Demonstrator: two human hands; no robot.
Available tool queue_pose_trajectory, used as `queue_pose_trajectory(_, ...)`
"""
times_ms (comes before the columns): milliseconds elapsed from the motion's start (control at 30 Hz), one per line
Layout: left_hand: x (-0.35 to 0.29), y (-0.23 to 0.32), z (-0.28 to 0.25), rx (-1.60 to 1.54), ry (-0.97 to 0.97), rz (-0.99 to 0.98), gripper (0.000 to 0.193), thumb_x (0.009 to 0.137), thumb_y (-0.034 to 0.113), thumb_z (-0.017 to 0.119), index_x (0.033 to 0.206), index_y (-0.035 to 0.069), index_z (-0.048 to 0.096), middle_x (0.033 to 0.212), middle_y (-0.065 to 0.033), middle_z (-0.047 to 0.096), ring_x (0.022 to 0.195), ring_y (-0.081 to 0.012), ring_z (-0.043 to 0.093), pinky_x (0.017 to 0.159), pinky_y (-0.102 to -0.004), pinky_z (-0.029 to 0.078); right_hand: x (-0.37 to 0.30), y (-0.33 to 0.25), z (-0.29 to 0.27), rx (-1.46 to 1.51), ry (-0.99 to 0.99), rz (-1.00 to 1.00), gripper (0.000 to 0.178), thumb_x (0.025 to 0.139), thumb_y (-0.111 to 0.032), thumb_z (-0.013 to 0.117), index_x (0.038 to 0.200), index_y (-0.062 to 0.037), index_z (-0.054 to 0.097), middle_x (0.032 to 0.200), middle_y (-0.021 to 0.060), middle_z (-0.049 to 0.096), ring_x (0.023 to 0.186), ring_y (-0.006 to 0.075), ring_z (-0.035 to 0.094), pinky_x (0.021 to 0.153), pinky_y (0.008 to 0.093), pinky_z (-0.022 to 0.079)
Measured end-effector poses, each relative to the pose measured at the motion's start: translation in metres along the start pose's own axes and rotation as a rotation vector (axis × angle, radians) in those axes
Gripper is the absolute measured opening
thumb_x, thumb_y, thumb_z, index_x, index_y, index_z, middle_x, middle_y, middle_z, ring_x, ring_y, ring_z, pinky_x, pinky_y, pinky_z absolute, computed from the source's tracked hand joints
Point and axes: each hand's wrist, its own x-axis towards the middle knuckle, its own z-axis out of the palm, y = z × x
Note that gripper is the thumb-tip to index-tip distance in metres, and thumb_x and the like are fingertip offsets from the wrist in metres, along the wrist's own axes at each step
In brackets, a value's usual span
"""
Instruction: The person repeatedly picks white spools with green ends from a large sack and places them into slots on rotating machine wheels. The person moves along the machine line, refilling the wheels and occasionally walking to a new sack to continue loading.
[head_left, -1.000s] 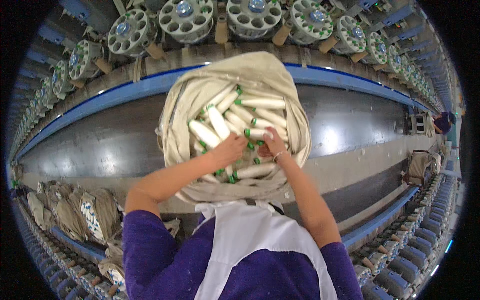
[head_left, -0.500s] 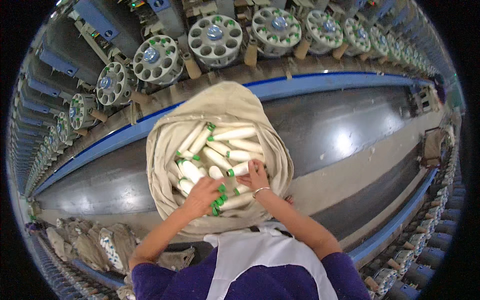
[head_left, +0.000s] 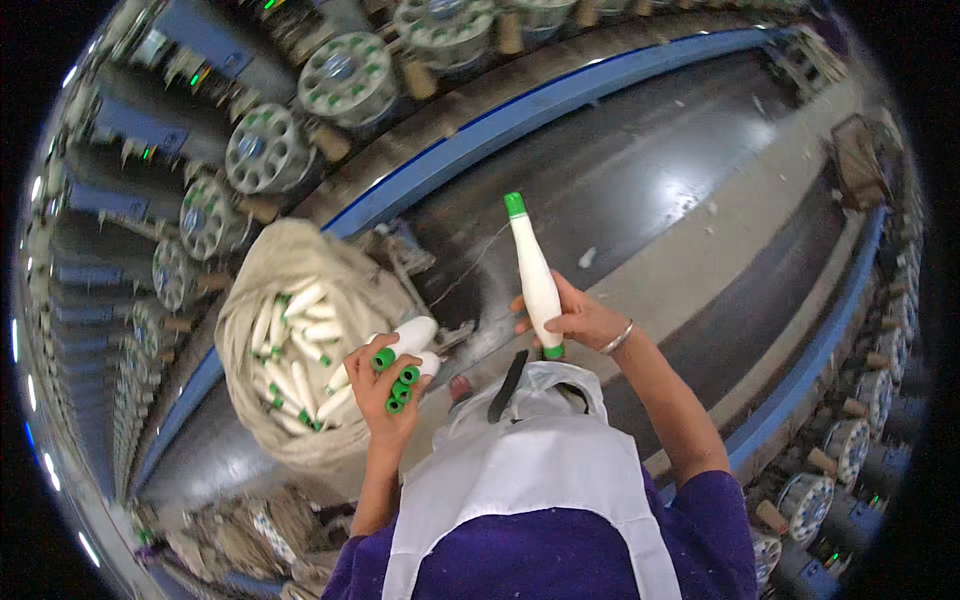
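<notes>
In my right hand (head_left: 588, 318) is a white yarn bobbin (head_left: 537, 275) with green ends, held nearly upright by its lower part. My fingers and thumb wrap round it, above the white apron (head_left: 530, 465). Several more bobbins (head_left: 414, 336) are bunched in my left hand (head_left: 384, 392), their open green tube ends poking out between the fingers. That hand is beside the right edge of a beige cloth sack (head_left: 285, 245). Many white bobbins (head_left: 298, 385) with green ends lie loosely inside the sack.
A row of machines with round, many-holed magazines (head_left: 347, 75) runs along the far left, behind a blue rail (head_left: 480, 135). Another machine row (head_left: 845, 445) stands at the right. Beige sacks (head_left: 235, 540) lie at the lower left. Lint dots the dark floor (head_left: 640, 160).
My right hand has lifted a bobbin out and to the right. My left hand has risen from the sack with several bobbins. The sack now appears farther left as the view has turned.
</notes>
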Motion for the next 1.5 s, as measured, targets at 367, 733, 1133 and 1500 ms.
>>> queue_pose_trajectory(367,0.061,0.0,0.03,-0.925,0.219,-0.451,0.035,0.077,0.022,0.071,0.103,0.001,0.059,0.108,-0.0075,0.059,0.101,-0.0181,0.053,0.094,-0.0328,0.038,0.019,-0.056,-0.076,0.42,0.164,0.003,0.069,0.087,-0.07,0.032,0.099,-0.0045,0.05,0.078,0.0039,0.051,0.065,0.015,0.048,0.055,0.0272,0.043)
queue_pose_trajectory(733,0.053,-0.142,-0.087,-0.328,0.832,-0.569,0.031,0.084,0.009,0.065,0.113,0.002,0.056,0.096,-0.0038,0.059,0.09,-0.0146,0.053,0.087,-0.0275,0.04,0.225,-0.14,-0.042,0.548,0.197,-0.302,0.035,0.094,-0.04,0.051,0.106,-0.0065,0.05,0.09,0.0086,0.056,0.086,0.024,0.057,0.082,0.0433,0.049)
queue_pose_trajectory(1133,0.105,-0.184,-0.116,-0.488,0.981,-0.657,0.04,0.076,0.024,0.07,0.102,-0.004,0.059,0.112,-0.0099,0.059,0.087,-0.0128,0.054,0.082,-0.0268,0.04,0.548,-0.136,0.082,-0.158,-0.082,-0.188,0.023,0.082,0.008,0.062,0.089,-0.0108,0.05,0.102,0.0066,0.06,0.113,0.0256,0.055,0.099,0.0432,0.043)
queue_pose_trajectory(1500,0.215,-0.249,-0.135,-0.647,1.336,-0.813,0.033,0.08,0.019,0.068,0.105,-0.001,0.059,0.119,-0.0143,0.058,0.106,-0.0206,0.053,0.097,-0.0346,0.04,0.794,-0.086,0.064,-0.66,-0.319,-0.355,0.01,0.082,0.006,0.057,0.081,-0.0035,0.054,0.093,0.0101,0.065,0.095,0.0204,0.061,0.089,0.0357,0.046)
